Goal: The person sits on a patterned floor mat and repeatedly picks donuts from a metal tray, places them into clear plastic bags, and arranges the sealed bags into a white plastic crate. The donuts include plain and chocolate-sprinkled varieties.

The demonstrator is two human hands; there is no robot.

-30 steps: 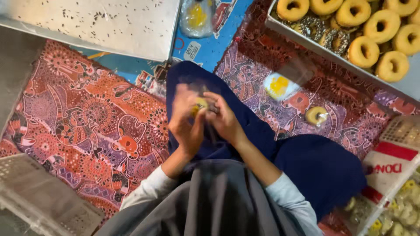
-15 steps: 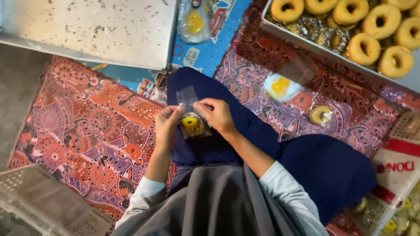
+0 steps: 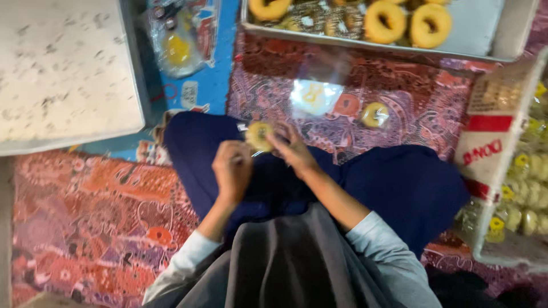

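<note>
A yellow ring doughnut in a clear plastic wrapper (image 3: pixel 258 136) is held over my lap, which is covered by dark blue cloth (image 3: pixel 399 182). My right hand (image 3: pixel 292 148) grips the doughnut's right side. My left hand (image 3: pixel 232 171) is closed just below and left of it, pinching the wrapper's edge. On the patterned mat in front of me lie another wrapped doughnut (image 3: pixel 375 114) and a clear bag with a yellow label (image 3: pixel 315 96).
A metal tray (image 3: pixel 474 34) with several yellow doughnuts stands at the top. A white speckled board (image 3: pixel 63 74) fills the upper left. A plastic packet (image 3: pixel 177 40) lies on blue sheet. A cardboard box (image 3: pixel 491 148) and bagged doughnuts (image 3: pixel 528 188) are at the right.
The view has swung, so tray and box appear shifted. My hands stay together on the wrapped doughnut, which has turned from lying between both palms to being held at my fingertips.
</note>
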